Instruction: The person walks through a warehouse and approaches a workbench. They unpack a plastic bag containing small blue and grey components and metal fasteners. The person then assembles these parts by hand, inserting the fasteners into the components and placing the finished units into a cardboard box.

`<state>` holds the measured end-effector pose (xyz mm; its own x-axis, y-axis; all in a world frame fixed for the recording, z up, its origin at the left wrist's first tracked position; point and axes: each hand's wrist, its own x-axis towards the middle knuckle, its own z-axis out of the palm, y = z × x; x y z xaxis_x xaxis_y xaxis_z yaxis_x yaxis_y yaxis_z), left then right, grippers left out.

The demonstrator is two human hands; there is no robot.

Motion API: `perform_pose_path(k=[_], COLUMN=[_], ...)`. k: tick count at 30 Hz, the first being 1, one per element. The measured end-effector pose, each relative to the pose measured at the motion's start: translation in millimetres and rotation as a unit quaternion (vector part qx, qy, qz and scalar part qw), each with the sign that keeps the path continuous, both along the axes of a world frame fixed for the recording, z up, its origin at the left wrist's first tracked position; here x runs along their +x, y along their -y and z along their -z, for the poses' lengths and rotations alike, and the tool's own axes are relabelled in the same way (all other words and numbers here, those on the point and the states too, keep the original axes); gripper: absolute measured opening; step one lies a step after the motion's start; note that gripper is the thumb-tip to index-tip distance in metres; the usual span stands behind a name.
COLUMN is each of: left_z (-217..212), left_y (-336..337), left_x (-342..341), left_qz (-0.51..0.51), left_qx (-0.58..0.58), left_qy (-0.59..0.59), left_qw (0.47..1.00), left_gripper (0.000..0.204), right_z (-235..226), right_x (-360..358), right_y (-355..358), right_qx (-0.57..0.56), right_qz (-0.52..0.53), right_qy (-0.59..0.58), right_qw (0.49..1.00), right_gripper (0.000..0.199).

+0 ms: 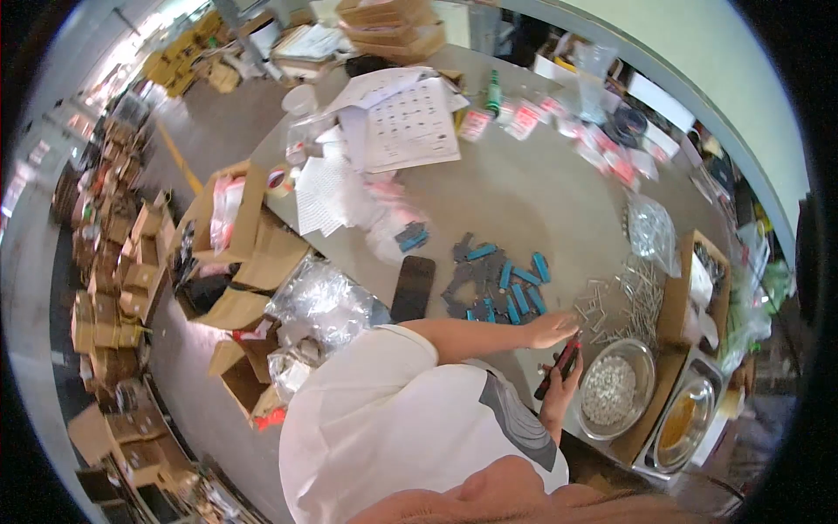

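Observation:
My right hand [560, 395] is wrapped round a narrow dark object with red edges [560, 365], held upright at the table's near right edge. Its exact kind is too small and blurred to tell. My left hand [552, 331] reaches across from the left to the object's top end, fingers drawn together; what they pinch, if anything, is hidden. Beside the left hand lies a loose group of blue pieces [518, 299] and dark grey pieces [467, 275]. Right of both hands, a metal bowl [649, 384] holds small white pieces [609, 389].
Long metal screws or pins [642, 301] lie piled beyond the bowl. A cardboard box [672, 314] and a metal tray [709, 384] line the right side. Toward the left are a black phone [413, 288], clear plastic bags [323, 297] and printed sheets [410, 127]. Open cartons [249, 218] stand beside the table.

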<state>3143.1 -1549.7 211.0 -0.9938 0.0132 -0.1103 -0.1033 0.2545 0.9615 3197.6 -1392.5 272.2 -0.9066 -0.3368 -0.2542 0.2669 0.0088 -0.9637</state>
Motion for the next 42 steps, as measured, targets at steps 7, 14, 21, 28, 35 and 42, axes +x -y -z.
perform_pose_path(k=[7,14,21,28,35,42], left_z=[-87.2,-0.6,38.3,89.9,171.6,302.9], left_y=[113.6,309.2,527.3,552.7,340.7,70.8], left_x=[122.7,217.9,297.2,342.2,430.1,485.0], left_qz=[-0.091,-0.549,-0.738,-0.763,-0.67,0.034], left_qx=[0.589,0.383,-0.067,-0.157,-0.327,-0.211], left_qy=[0.163,0.036,0.064,-0.063,0.169,0.508], left_qw=[0.786,0.742,0.668,0.624,0.645,0.835], left_gripper=[0.051,0.032,0.041,0.037,0.04,0.041], right_z=[-25.3,-12.5,-0.7,13.1,37.1,60.5], right_x=[-12.1,20.0,25.0,58.6,80.1,48.3], right_y=[129.3,192.7,182.2,134.2,83.9,59.8], right_qx=[0.259,0.174,0.251,0.295,0.321,0.404], right_qz=[-0.332,-0.39,-0.29,-0.24,-0.259,-0.381], right_qy=[-0.346,-0.192,-0.173,-0.088,-0.046,-0.143], right_qw=[0.838,0.884,0.907,0.921,0.91,0.819], right_gripper=[0.069,0.066,0.041,0.03,0.026,0.014])
